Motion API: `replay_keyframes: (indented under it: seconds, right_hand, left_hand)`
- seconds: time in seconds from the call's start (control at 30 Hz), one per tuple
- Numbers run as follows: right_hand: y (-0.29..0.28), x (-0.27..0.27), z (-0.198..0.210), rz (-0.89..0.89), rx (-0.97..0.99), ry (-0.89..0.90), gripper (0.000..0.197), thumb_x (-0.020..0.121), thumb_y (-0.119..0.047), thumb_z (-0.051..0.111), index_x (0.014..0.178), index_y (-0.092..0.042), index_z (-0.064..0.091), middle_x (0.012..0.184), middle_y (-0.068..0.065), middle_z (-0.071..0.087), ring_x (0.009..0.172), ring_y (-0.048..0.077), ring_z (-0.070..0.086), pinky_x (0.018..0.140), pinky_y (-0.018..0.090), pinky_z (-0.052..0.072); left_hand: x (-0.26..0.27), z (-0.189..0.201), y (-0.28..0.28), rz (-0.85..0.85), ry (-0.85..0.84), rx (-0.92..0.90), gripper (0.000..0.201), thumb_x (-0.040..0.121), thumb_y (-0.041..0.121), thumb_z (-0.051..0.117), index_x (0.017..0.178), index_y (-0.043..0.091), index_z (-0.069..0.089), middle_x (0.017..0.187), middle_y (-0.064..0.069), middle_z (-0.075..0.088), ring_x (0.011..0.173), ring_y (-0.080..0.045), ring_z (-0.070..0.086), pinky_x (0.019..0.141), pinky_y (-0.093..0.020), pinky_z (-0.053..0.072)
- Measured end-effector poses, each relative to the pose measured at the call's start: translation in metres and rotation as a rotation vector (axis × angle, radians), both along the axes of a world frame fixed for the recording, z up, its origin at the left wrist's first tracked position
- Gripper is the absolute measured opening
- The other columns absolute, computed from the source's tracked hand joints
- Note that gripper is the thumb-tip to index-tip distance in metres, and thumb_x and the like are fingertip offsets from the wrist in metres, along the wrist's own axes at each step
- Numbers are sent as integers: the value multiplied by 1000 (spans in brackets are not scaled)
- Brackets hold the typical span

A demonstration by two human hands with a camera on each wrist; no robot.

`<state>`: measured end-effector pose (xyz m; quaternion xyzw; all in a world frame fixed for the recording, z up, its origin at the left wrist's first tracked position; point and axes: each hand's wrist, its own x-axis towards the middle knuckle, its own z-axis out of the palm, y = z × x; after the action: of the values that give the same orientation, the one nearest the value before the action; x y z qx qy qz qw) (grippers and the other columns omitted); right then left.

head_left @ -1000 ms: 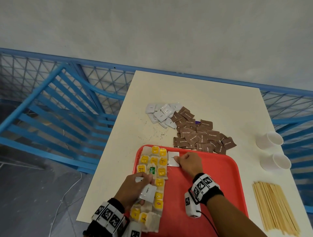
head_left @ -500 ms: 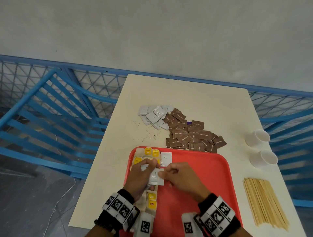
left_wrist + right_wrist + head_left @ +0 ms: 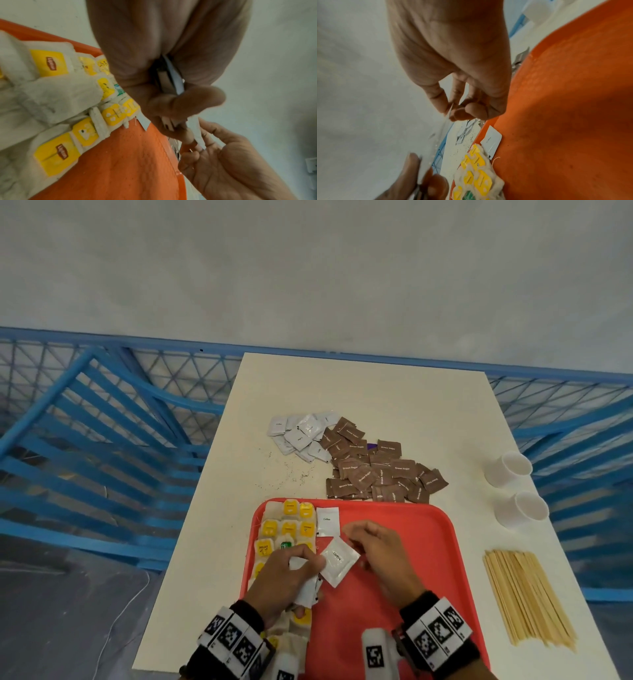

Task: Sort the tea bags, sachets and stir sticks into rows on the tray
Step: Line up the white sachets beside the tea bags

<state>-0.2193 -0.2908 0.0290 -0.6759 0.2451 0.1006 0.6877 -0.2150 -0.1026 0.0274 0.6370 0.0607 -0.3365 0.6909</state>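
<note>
Both hands lifted: right hand pinches coffee sachet; left wrist shows left hand clamping spares.

The tray lies at the table's near edge; tea bags fill the tray's left side, one sachet just right of them; loose sachets lie behind the tray; cups and stir sticks lie to its right
</note>
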Motion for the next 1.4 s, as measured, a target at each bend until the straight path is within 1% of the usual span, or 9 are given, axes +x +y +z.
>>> replay_keyframes:
  seconds: [0.13, 0.3, 0.47, 0.67, 1.0, 1.07, 1.13, 1.23, 1.4]
  right_hand:
    - [-2, -7, -8, 66, 33, 90, 28, 88, -36, 73, 85, -9, 72, 66, 4, 61, 56, 13, 50, 48, 22, 38]
    - [1, -8, -13, 61, 25, 89, 19, 88, -17, 73, 72, -9, 68, 60, 5, 59, 47, 9, 43, 45, 18, 36]
    - [-31, 36, -39, 46, -253, 113, 21, 88, -16, 74, 75, 0, 72, 55, 0, 56, 47, 6, 43, 47, 14, 37]
    - [-39, 63, -67, 161, -476, 175, 14, 83, -19, 79, 70, -16, 74, 60, -8, 66, 54, 4, 55, 54, 15, 43]
    - [-36, 66, -71, 131, -657, 154, 25, 84, -20, 74, 61, -17, 65, 64, -8, 66, 60, 5, 57, 59, 18, 44]
    - [-32, 62, -66, 119, -706, 83, 22, 84, -25, 74, 68, -17, 62, 69, -9, 65, 67, 9, 58, 61, 21, 44]
    - [-24, 56, -62, 295, -760, -12, 19, 80, -33, 76, 90, -23, 64, 90, -10, 61, 83, 9, 56, 70, 20, 42]
    - [-12, 48, -70, 572, -901, -12, 55, 76, -52, 74, 123, -29, 56, 120, -6, 47, 110, 12, 47, 94, 32, 47]
    - [-3, 53, -77, 277, -804, 123, 60, 74, -42, 80, 118, -16, 49, 118, 5, 54, 111, 24, 51, 92, 40, 48]
  left_hand:
    - [2, -13, 1, 117, 69, -24, 28, 87, 29, 72, 86, 4, 59, 75, -20, 61, 58, -30, 63, 34, -21, 38]
    - [-2, -26, -8, 114, 88, -48, 32, 85, 34, 73, 86, 4, 62, 75, -16, 63, 62, -30, 63, 37, -22, 40]
    - [-1, -29, 1, 98, 124, -25, 41, 82, 34, 76, 91, -3, 62, 78, -16, 65, 61, -30, 63, 36, -22, 40]
    - [0, -29, 16, 79, 110, -14, 40, 77, 39, 78, 86, 2, 65, 78, -18, 64, 64, -34, 64, 38, -23, 41]
    - [-3, -32, 22, 74, 95, 63, 30, 88, 35, 72, 83, 6, 67, 75, -14, 65, 61, -30, 63, 40, -25, 43]
    - [-3, -32, 22, 79, 100, 57, 29, 88, 34, 72, 84, 6, 68, 76, -15, 65, 63, -33, 64, 40, -24, 44]
    - [-1, -30, 22, 88, 109, 50, 29, 89, 31, 72, 88, 2, 66, 79, -16, 65, 67, -37, 64, 39, -24, 43]
    - [2, -29, 21, 90, 85, 66, 31, 90, 25, 71, 90, -5, 63, 77, -19, 63, 67, -37, 63, 38, -25, 43]
    - [10, -19, 15, -1, -10, 70, 26, 90, 31, 72, 83, 7, 67, 76, -15, 68, 63, -34, 67, 55, -36, 50]
